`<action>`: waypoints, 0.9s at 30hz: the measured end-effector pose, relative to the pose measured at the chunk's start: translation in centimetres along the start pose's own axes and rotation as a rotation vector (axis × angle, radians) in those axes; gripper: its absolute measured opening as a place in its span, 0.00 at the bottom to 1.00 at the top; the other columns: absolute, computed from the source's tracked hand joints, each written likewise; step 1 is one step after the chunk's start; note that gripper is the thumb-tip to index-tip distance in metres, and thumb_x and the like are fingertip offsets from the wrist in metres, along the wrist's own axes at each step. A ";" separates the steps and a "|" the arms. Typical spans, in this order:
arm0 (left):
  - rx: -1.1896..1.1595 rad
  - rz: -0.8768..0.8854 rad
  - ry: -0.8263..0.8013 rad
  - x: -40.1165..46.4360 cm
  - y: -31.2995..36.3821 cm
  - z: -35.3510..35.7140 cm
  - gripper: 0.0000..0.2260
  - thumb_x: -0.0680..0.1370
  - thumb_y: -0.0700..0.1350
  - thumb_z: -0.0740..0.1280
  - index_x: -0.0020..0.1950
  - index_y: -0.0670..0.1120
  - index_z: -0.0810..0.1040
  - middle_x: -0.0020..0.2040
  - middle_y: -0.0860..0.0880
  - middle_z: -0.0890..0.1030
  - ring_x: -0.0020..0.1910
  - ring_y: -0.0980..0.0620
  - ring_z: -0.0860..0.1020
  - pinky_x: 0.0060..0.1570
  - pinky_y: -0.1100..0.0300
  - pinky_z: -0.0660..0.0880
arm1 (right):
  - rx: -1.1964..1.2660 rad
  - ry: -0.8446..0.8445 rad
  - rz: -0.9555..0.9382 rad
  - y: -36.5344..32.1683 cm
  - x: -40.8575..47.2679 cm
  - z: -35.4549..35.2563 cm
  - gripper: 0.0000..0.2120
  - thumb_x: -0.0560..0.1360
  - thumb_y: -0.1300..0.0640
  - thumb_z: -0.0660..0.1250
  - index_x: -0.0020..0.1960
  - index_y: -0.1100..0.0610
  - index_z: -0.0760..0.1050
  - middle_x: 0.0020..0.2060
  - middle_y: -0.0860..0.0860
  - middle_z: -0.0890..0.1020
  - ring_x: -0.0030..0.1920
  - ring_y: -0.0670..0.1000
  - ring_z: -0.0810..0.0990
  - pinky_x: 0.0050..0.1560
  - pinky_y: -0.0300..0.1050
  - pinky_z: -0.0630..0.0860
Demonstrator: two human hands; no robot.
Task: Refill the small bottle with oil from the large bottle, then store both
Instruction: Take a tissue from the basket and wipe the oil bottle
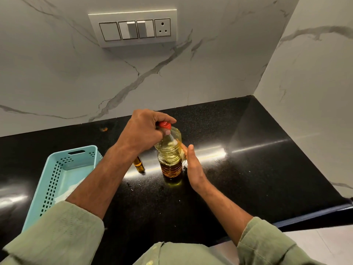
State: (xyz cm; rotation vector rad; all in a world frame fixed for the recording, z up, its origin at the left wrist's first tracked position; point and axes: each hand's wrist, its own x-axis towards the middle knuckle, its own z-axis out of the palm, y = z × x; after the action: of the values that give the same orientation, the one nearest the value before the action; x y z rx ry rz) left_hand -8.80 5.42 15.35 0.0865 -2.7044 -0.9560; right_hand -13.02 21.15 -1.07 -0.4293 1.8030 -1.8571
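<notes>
Countertop of black speckled stone, polished, streaked with light glare, meeting white grey-veined marble walls at the back and right edges. On the back wall, a switch plate with rocker switches and one socket.

Near the left edge of the counter, a light-blue plastic basket, rectangular, walls perforated with small slots, a handle cut-out in the far end, something white and soft lying inside.

Sleeves of pale green woven cloth, pushed up over both forearms.

Around the middle of the counter, the large bottle: clear ribbed plastic, upright, base on the stone, amber oil filling only the lowest part, the rest see-through and yellowish. On top, a red cap, round and smooth.

Left hand over the bottle's top, fingers and thumb curled round the red cap, gripping it. Right hand just beside the bottle's right side, fingers straight and together, palm turned towards the plastic, fingertips at or against its wall; real contact hard to tell.

Just left of the large bottle, behind the left forearm, the small bottle: narrow, clear, dark amber oil inside, top hidden by the arm, slightly tilted in view.
</notes>
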 end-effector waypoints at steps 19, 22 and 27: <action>0.086 -0.064 0.076 -0.5 0.5 0.5 0.15 0.73 0.38 0.76 0.58 0.49 0.85 0.55 0.48 0.86 0.55 0.52 0.82 0.59 0.55 0.80 | -0.372 0.114 -0.181 3.3 -4.4 4.2 0.34 0.82 0.32 0.40 0.82 0.44 0.34 0.82 0.39 0.38 0.80 0.40 0.36 0.82 0.56 0.39; 0.087 -0.067 0.071 -0.4 0.6 0.4 0.15 0.73 0.38 0.76 0.58 0.49 0.85 0.55 0.48 0.86 0.55 0.52 0.83 0.59 0.53 0.81 | -0.183 0.146 -0.027 4.0 -4.1 4.1 0.31 0.83 0.34 0.46 0.83 0.40 0.42 0.82 0.38 0.48 0.81 0.38 0.45 0.83 0.55 0.46; 0.096 -0.070 0.080 -0.6 0.6 0.3 0.15 0.73 0.39 0.77 0.59 0.49 0.85 0.55 0.48 0.86 0.56 0.51 0.82 0.59 0.53 0.81 | -0.102 0.192 0.121 4.1 -3.9 3.8 0.29 0.83 0.39 0.51 0.83 0.42 0.51 0.80 0.48 0.64 0.79 0.51 0.61 0.79 0.59 0.59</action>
State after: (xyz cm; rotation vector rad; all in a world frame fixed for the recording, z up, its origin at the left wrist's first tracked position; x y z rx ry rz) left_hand -8.31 6.16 15.38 0.2348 -2.6881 -0.8229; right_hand -7.17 20.28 -4.40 -0.1776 2.0097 -1.7807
